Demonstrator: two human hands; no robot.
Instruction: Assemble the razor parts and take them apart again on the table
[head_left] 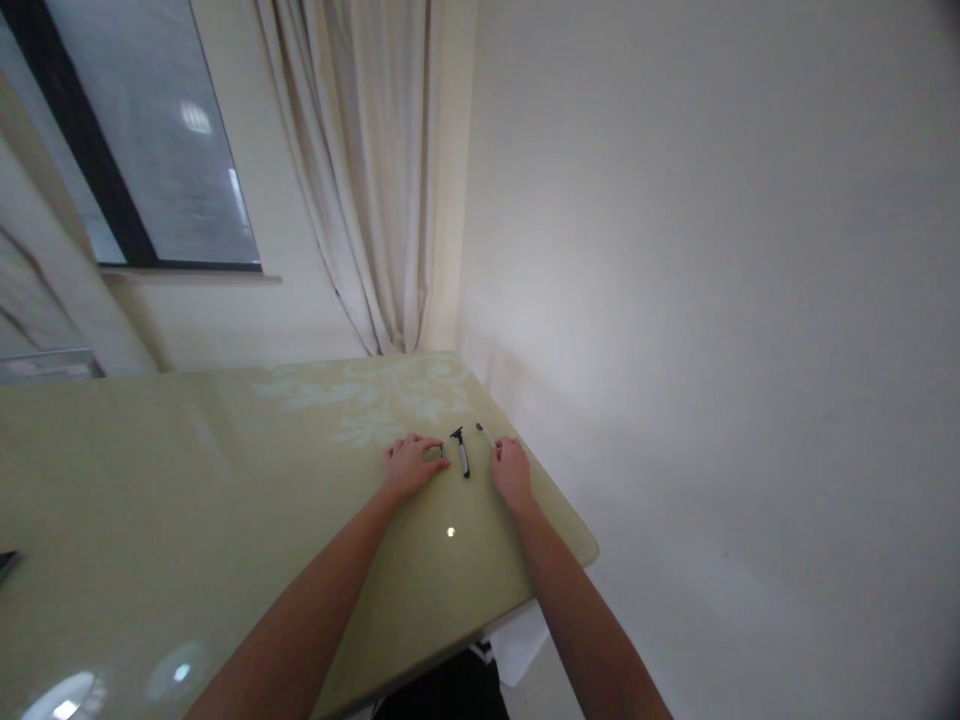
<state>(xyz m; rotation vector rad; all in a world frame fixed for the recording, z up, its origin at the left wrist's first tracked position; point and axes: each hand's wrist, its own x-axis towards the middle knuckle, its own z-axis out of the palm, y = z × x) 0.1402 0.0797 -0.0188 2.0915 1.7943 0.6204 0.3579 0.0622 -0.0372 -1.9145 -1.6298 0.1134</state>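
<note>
A black and white razor lies on the pale green glass table, between my two hands. My left hand rests on the table just left of it, fingers curled over a small dark object at its fingertips. My right hand rests right of the razor, fingers curled on a thin white stick with a dark tip that points up and left. What that stick is stays too small to tell.
The table's right corner lies close to my right forearm, by a white wall. A cream curtain hangs behind the table, with a window at the left. A dark object sits at the table's far left edge.
</note>
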